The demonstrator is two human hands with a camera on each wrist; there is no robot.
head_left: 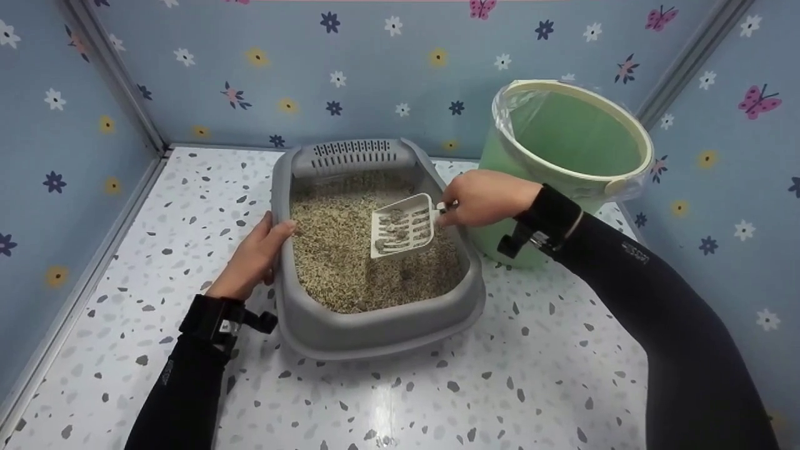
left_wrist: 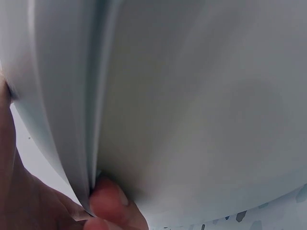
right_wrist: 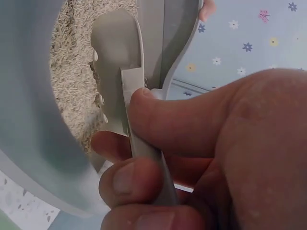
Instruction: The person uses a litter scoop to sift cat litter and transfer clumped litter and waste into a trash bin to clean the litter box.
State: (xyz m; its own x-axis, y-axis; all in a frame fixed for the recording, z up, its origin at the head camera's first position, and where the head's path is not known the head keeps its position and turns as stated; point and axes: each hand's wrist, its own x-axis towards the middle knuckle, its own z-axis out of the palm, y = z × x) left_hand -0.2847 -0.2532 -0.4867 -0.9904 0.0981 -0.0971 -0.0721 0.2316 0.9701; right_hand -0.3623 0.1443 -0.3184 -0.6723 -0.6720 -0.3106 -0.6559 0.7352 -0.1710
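A grey litter box (head_left: pixel 375 334) with a raised, slotted back stands on the floor, filled with tan pellet litter (head_left: pixel 331 250). My right hand (head_left: pixel 487 197) grips the handle of a pale slotted litter scoop (head_left: pixel 403 226), holding it above the litter with some clumps on its slots. In the right wrist view the thumb lies along the scoop handle (right_wrist: pixel 139 129) and the fingers curl beneath it. At the box's left side my left hand (head_left: pixel 253 256) holds the rim, thumb on top. The left wrist view shows fingertips (left_wrist: pixel 109 196) hooked under that rim.
Right of the box stands a green bin (head_left: pixel 500 150) with a cream rim and a clear liner bag (head_left: pixel 525 109). Flower-patterned walls (head_left: pixel 375 69) close in the left, back and right. The floor (head_left: pixel 387 400) is white with grey speckles.
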